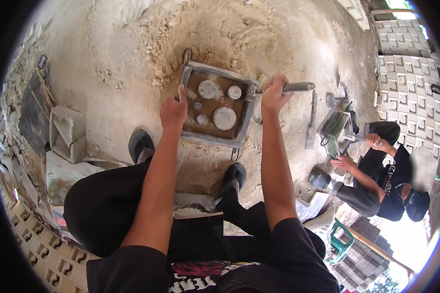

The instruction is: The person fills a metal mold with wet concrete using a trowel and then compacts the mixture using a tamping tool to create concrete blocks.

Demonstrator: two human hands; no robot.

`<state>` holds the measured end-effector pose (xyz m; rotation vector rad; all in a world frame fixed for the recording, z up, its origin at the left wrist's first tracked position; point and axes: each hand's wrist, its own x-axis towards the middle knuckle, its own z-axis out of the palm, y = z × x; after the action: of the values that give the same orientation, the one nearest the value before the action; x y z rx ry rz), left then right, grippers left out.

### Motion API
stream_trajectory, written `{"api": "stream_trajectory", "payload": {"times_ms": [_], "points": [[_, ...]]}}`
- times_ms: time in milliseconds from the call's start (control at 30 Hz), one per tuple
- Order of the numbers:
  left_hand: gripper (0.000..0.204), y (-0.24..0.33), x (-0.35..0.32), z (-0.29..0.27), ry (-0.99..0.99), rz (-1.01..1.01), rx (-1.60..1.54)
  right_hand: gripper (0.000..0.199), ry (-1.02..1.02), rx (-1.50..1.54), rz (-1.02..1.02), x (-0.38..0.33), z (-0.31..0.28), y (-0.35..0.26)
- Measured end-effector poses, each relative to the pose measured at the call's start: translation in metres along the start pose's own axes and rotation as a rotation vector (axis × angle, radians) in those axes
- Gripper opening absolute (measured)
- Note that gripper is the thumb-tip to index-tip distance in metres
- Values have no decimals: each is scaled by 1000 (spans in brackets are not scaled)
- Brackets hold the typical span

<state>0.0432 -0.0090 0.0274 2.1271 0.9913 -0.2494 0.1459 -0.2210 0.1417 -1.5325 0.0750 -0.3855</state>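
On the ground between my feet lies a square mould frame (211, 140) with a wire loop at two corners. Inside it, several round grey discs (224, 118) of different sizes sit in brown, sandy material. My left hand (174, 108) grips the frame's left side, thumb along the edge. My right hand (275, 94) is closed round the handle of a hammer (300, 87). Its blocky grey head is at the frame's upper right edge; whether they touch I cannot tell.
Loose soil (225, 34) is heaped beyond the frame. A flat bar (311, 122) lies to the right, where a co-worker (376, 180) handles another mould (334, 128). Hollow blocks (68, 134) stand at left. Patterned blocks (405, 93) are stacked far right, near a green plastic stool (342, 239).
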Motion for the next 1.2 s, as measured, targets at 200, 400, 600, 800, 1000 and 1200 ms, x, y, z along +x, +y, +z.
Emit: {"api": "stream_trajectory", "payload": {"times_ms": [200,400,600,800,1000,1200], "points": [[80,-12,3,-6,-12,-9,1,36,59,55,147,-12,9,-58],[80,0,1,1,-79,-15,-5,36,-27,-19,168,-54,-9,1],[80,1,0,-7,-55,-14,-14,38,45,46,94,-55,-9,-50],[81,-9,3,6,36,-2,22,36,-38,33,189,-75,-6,2],[82,-2,3,0,-41,-6,36,39,41,0,68,-73,-22,-40],[81,-7,2,-1,51,15,32,38,-32,-128,150,-85,-11,-1]]}}
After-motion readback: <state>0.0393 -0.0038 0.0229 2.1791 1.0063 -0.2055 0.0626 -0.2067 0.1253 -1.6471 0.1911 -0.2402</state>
